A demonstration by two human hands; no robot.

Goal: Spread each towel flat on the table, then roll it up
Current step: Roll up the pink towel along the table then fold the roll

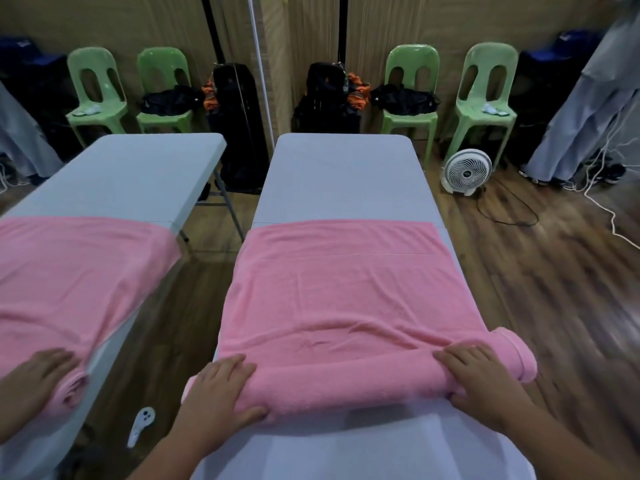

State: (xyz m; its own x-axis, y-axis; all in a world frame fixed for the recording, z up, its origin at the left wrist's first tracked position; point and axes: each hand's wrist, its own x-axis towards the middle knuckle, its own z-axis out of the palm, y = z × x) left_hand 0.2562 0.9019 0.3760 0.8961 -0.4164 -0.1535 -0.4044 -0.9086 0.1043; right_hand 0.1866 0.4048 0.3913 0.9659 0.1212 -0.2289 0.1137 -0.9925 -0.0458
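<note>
Our left hand [221,393] and right hand [481,379] are each clamped on the roll [346,386]. The fingers curve over its top and the thumbs sit on its near side, one hand toward each side edge of the table [346,174].

The towel [346,289] lies across the table's middle, reaching both side edges. Its near part is wound into the roll at the table's near end, and the roll's right tip juts just past the table's right edge. We judge the spreading done and the rolling only begun, since most of the cloth is flat.

Next we need to push the roll toward the table's far end, both hands moving evenly so the ends stay level. We also need to smooth the creases just beyond the roll before they get wound in.

Beyond the table's far end stand tall black bags [329,105], and a smaller bag [405,98] sits on a chair [412,60]. We cannot tell what any of them holds. A fan [467,171] stands on the floor right of the table.
</note>
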